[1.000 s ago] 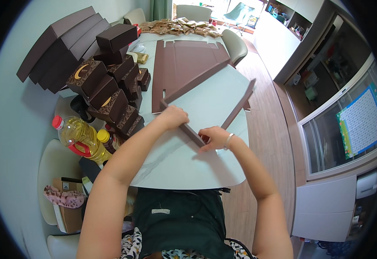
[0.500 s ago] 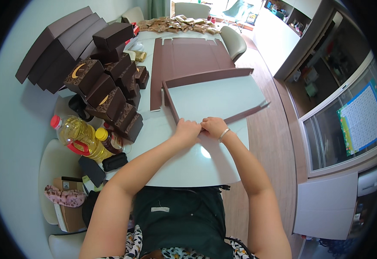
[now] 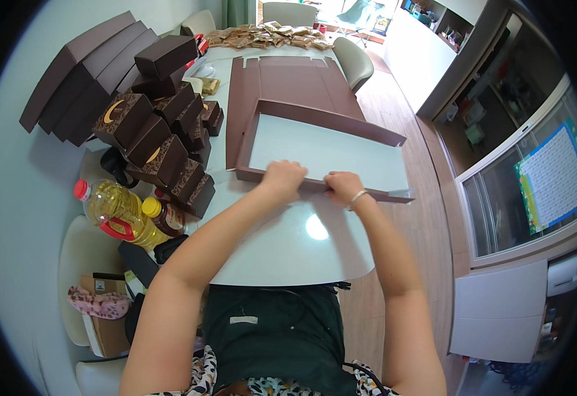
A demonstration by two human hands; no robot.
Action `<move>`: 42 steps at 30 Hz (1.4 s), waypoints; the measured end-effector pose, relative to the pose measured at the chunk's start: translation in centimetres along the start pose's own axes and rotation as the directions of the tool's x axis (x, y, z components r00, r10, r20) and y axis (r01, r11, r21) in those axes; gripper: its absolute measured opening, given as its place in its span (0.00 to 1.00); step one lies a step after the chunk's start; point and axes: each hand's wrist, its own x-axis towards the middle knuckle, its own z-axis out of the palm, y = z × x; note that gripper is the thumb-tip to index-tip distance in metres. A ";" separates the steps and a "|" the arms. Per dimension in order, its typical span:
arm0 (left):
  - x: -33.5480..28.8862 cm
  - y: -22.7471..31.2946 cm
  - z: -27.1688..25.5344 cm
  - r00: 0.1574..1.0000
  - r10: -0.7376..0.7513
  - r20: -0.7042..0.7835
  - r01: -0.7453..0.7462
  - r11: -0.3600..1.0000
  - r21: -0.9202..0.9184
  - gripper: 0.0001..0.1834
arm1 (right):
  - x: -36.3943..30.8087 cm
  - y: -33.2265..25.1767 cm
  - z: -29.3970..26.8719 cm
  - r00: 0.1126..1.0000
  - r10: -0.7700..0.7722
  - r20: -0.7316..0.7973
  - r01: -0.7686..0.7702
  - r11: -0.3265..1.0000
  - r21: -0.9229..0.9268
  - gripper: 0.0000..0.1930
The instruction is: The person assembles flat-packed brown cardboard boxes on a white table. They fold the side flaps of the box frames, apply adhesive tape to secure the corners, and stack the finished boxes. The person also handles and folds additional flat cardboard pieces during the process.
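A shallow brown cardboard box tray [image 3: 331, 123] with raised side walls and a white inner bottom lies at the near part of the table. My left hand [image 3: 284, 179] is closed over its near wall, left of the middle. A short way to the right, my right hand [image 3: 345, 187], with a bracelet at the wrist, pinches the same wall with curled fingers. The tray's right end is without a standing wall and reaches over the table's right edge. Beneath and behind it, a flat brown cardboard sheet [image 3: 282, 79] with fold lines and notches lies on the table.
Dark patterned boxes [image 3: 163, 162] are stacked at the left, with bigger brown boxes [image 3: 90, 72] behind. An oil bottle [image 3: 118, 208] and a yellow-capped bottle [image 3: 163, 214] stand nearby. Small golden packets [image 3: 268, 36] cover the far table end. A chair [image 3: 354, 63] stands at the right.
The tray has turned clockwise, so its near wall now runs more squarely across in front of me. My hands have moved from close together to apart along that wall.
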 end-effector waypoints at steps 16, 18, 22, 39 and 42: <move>0.7 0.5 3.9 0.955 0.293 -0.047 -0.296 0.952 -0.073 0.09 | -2.8 -2.9 1.9 0.975 0.223 0.001 -0.221 0.965 0.142 0.05; 0.8 0.8 5.0 0.955 0.289 -0.059 -0.295 0.947 -0.128 0.09 | -2.4 -5.2 2.2 0.961 0.276 0.005 -0.274 0.949 0.158 0.05; 0.3 -1.0 3.7 0.920 0.387 0.064 -0.381 0.920 -0.091 0.08 | -3.5 -7.0 2.2 0.940 0.342 -0.007 -0.326 0.901 0.287 0.05; -2.6 -3.7 2.9 0.950 0.280 0.138 -0.310 0.904 0.295 0.05 | -2.3 2.5 -0.8 0.722 0.652 -0.232 -0.623 0.758 0.194 0.22; -2.7 -3.8 2.9 0.951 0.283 0.123 -0.308 0.894 0.326 0.05 | -1.2 3.9 1.1 0.723 0.675 -0.149 -0.643 0.736 0.214 0.20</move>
